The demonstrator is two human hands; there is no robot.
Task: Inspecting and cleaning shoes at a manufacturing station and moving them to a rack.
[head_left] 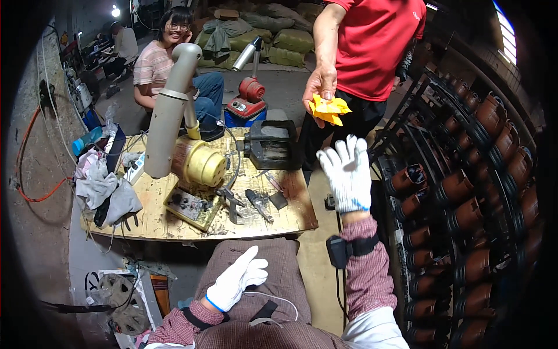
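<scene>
My right hand (347, 174), in a white knitted glove, reaches forward with its fingers spread and nothing in it. Just beyond its fingertips, a person in a red shirt holds out a crumpled yellow sheet (329, 110), cloth or paper, I cannot tell which. A gap remains between the sheet and my glove. My left hand (238, 280), gloved in white too, hovers over my lap with fingers stretched and holds nothing. On the wooden table (273, 227) before me stands a yellow round machine (200, 163) with a control box (192, 205). A dark hand tool (258, 205) lies beside it.
A grey jointed duct (168, 122) rises over the table. Behind the tools sits a black open container (273, 145). Grey rags (110, 192) heap at the table's left. A rack of brown boot-like pieces (459, 186) lines my right. A seated person (157, 72) is beyond the table.
</scene>
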